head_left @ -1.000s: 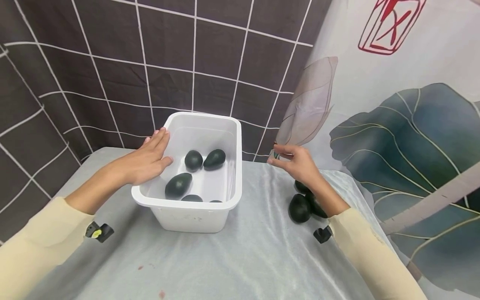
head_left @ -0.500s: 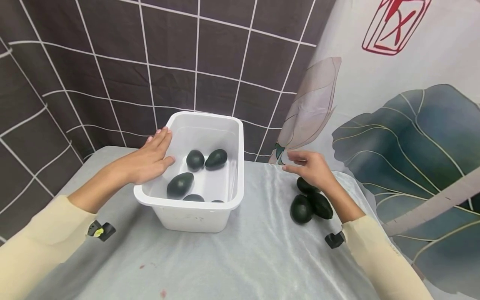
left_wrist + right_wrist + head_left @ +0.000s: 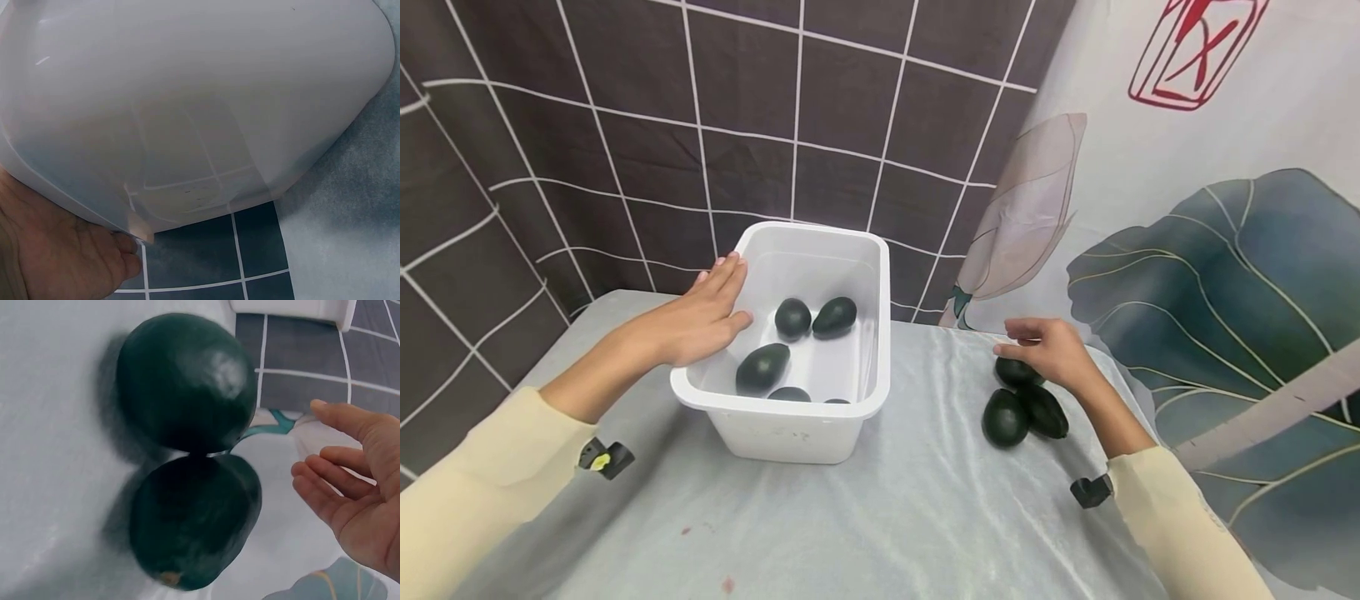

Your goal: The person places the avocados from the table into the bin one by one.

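Observation:
My left hand [image 3: 703, 321] lies flat with straight fingers along the left rim of a white plastic tub [image 3: 790, 433]; the left wrist view shows its palm against the tub's outer wall [image 3: 187, 94]. Several dark green avocados [image 3: 763, 368] sit inside, two of them partly hidden by the near rim. To the right, my right hand [image 3: 1051, 354] hovers over a cluster of three avocados on the cloth, overlapping the rearmost avocado [image 3: 1017, 372]. Its fingers are loosely bent with nothing between them. In the right wrist view, two avocados [image 3: 187, 381] fill the middle, apart from the fingers [image 3: 334, 481].
A pale blue-grey cloth [image 3: 865, 525] covers the table. Behind it hangs a dark curtain [image 3: 737, 92] with a white grid, close to the tub's far side. A white printed curtain [image 3: 1187, 275] with leaf shapes borders the right edge.
My right hand has moved right and down, from beside the curtain to over the rearmost avocado of the cluster. My left hand stays on the tub's rim.

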